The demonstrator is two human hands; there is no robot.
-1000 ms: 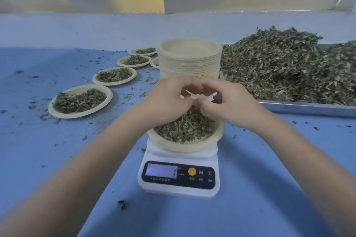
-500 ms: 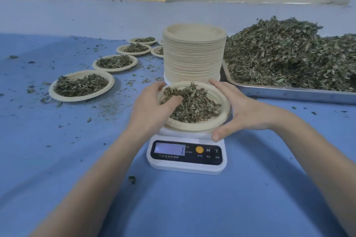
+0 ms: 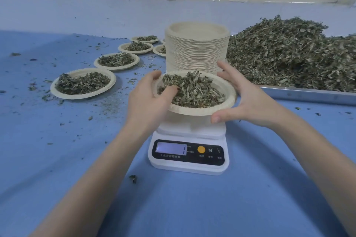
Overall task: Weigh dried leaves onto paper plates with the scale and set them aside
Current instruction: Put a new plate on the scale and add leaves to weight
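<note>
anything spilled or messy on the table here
Yes. Loose dried leaf bits and dusty crumbs litter the blue tablecloth, thickest around the nearest filled paper plate on the left. One clump lies alone left of the white digital scale.

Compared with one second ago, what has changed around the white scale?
Both hands left the plate's far rim, where they met over the leaves, and moved apart. The left hand now grips the left rim of the leaf-filled paper plate, thumb in the leaves; the right hand cups the right rim. The plate appears slightly lifted off the white digital scale. The tall stack of empty plates and the filled plates stayed.
</note>
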